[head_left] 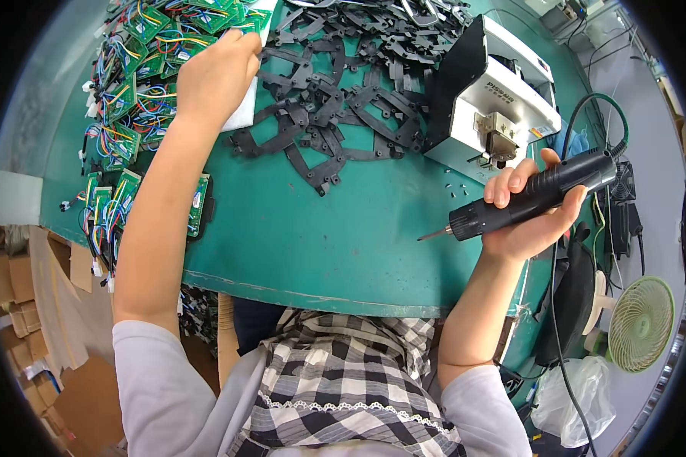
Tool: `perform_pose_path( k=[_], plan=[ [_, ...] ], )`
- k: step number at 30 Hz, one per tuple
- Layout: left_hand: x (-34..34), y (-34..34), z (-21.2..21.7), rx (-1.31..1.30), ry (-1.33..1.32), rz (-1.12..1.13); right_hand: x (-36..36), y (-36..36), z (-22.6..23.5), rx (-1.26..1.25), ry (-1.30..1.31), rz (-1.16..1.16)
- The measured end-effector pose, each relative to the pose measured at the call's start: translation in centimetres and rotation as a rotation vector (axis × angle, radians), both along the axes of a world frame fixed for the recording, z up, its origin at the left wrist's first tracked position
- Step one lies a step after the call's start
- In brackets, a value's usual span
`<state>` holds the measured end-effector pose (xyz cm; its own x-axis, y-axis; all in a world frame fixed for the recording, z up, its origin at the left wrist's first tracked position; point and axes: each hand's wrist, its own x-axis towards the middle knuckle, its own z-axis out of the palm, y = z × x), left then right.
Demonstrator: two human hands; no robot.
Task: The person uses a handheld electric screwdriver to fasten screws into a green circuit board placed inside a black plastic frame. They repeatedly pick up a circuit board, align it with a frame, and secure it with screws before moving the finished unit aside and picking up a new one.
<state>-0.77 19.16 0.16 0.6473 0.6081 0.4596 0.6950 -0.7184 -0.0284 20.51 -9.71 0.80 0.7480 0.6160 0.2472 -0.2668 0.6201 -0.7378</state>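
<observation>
My right hand (527,217) grips a black electric screwdriver (537,194), its bit pointing left over the green mat (320,236). My left hand (217,72) reaches far forward onto a white sheet (244,114) at the edge of a heap of green circuit boards (141,76) with coloured wires. Whether its fingers pinch the sheet or a board is hidden by the back of the hand. A pile of flat black plastic frames (335,99) lies between the two hands.
A white and black screw feeder box (495,99) stands at the right rear, tiny screws (457,183) in front of it. One board in a black frame (200,206) lies at the mat's left. A small green fan (640,324) and cardboard boxes (15,297) are below table level.
</observation>
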Motion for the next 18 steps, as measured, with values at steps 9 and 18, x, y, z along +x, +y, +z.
perform_pose_path(
  k=[9,18],
  plan=[
    [2.9,-1.1,-1.3,-0.235,0.145,0.227,0.2,0.2,-0.4,-0.001,-0.009,0.007],
    [4.5,0.8,-3.4,-0.060,-0.101,0.228,0.4,0.0,-0.2,-0.044,-0.043,-0.092]
  ],
)
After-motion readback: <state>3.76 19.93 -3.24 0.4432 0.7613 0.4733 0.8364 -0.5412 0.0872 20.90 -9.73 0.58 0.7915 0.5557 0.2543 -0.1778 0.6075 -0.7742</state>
